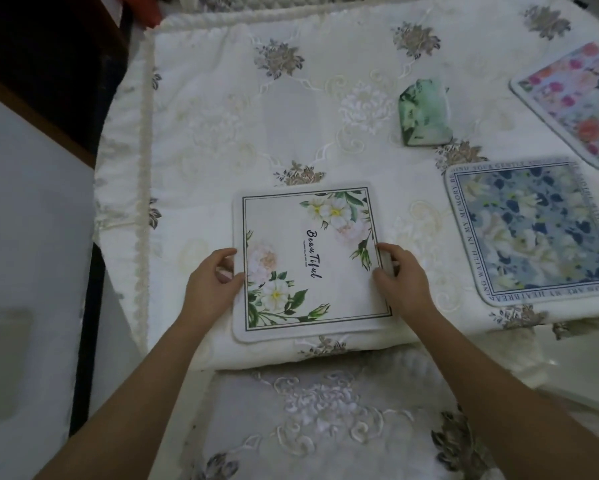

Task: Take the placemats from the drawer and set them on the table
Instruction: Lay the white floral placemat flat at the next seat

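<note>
- Underneath everything: white embroidered tablecloth (256,116) with grey-brown flower motifs and a corded hem along its left side.
- Centre, at the cloth's near edge: white square placemat (308,261) of fabric, printed with green-and-white flowers, a thin dark border line and black script lettering. It lies flat on the cloth.
- Left hand (215,278): grasps the mat's left edge, with the thumb on top and the fingers curled round the rim.
- Right hand (400,278): grasps the mat's right edge in the same way, thumb on the printed face.
- To the right, apart from the white mat: blue floral placemat (533,233), square with rounded corners and a lettered border, lying flat.
- Far right corner: pink floral placemat (578,98), lying flat and partly cut off by the frame.
- Beyond the white and blue mats: green folded piece (422,116), green and white and standing bunched. Its kind cannot be told.
</note>
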